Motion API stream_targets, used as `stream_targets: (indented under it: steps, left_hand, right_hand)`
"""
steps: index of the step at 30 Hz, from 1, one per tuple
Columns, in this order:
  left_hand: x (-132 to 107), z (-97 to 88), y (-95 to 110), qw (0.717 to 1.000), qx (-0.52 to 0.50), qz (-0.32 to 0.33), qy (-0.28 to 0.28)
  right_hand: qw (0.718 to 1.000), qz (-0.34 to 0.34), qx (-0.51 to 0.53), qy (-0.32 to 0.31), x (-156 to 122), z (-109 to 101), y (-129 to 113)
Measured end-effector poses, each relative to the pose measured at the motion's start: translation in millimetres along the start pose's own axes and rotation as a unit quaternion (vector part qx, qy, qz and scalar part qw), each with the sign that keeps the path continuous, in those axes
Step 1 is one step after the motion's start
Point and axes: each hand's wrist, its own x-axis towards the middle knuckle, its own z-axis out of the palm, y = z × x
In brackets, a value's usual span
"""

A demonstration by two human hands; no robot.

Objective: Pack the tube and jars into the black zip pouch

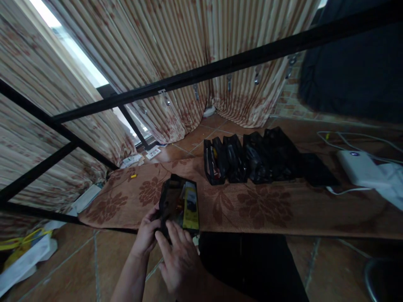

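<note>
A black pouch (170,200) with a see-through window rests on the bench cover near its front edge. Inside it lies a yellow printed packet (190,209), along with small things too dim to name. My left hand (147,230) grips the pouch at its near left corner, the fingers partly behind it. Bent over the near edge, the fingers of my right hand (179,253) press on the pouch; their tips are partly hidden. To the right stands a row of several similar black pouches (234,159), upright and filled with items.
A patterned brown cover (226,209) lies over the bench. At right are a dark flat item (317,170), a white box (359,167) and white cables (352,140). A black metal rail (201,76) crosses ahead. A small yellow piece (134,176) lies left.
</note>
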Motion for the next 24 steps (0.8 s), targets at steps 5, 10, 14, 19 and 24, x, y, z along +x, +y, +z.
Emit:
stream_targets:
  steps: [5,10,14,19,24]
  left_hand:
    - [3,-6.7,-4,1.0,-0.02,-0.016,0.003]
    - [3,-8.7,-6,0.999,-0.035,-0.028,0.003]
    - [3,-8.9,-6,0.999,-0.039,-0.031,0.005]
    - [6,-14.3,-10,0.998,-0.053,-0.04,-0.006]
    - [10,-21.4,-17,0.996,-0.08,-0.046,-0.01]
  right_hand:
    - [0.999,-0.018,-0.013,0.032,-3,13,0]
    - [0.999,-0.015,-0.018,0.034,-4,18,0]
    - [0.999,-0.016,-0.015,0.033,-4,16,0]
    - [0.999,-0.017,0.014,0.028,-10,12,1]
    - [0.998,-0.002,0.043,0.046,-19,15,5]
